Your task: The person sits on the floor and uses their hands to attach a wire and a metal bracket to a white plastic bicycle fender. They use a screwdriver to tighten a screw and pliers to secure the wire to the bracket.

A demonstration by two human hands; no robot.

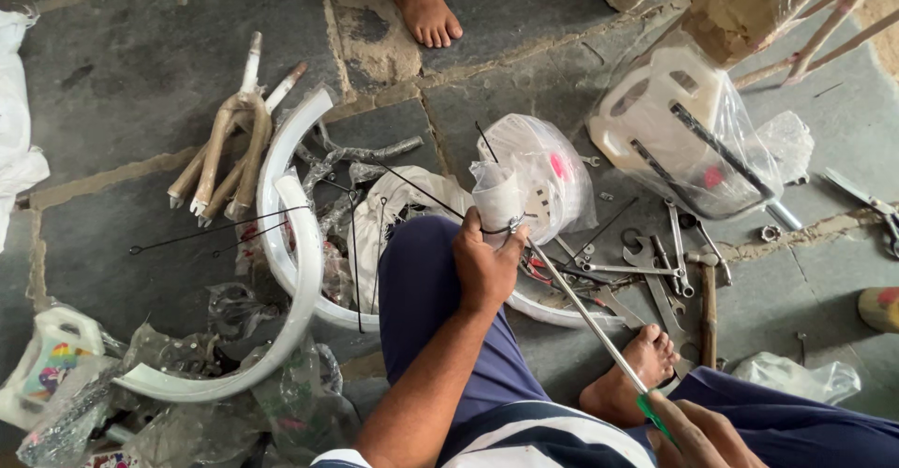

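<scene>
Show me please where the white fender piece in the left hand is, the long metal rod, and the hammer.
white fender piece [498, 201], head view, on its wrapped upper end.
long metal rod [585, 316], head view, on its middle.
hammer [709, 314], head view, on its wooden handle.

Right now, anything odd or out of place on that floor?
Nothing damaged or spilled that I can see. Loose wrenches and torn plastic wrap litter the floor around the white fenders. Left hand grips a wrapped part; right hand holds a thin rod.
</scene>
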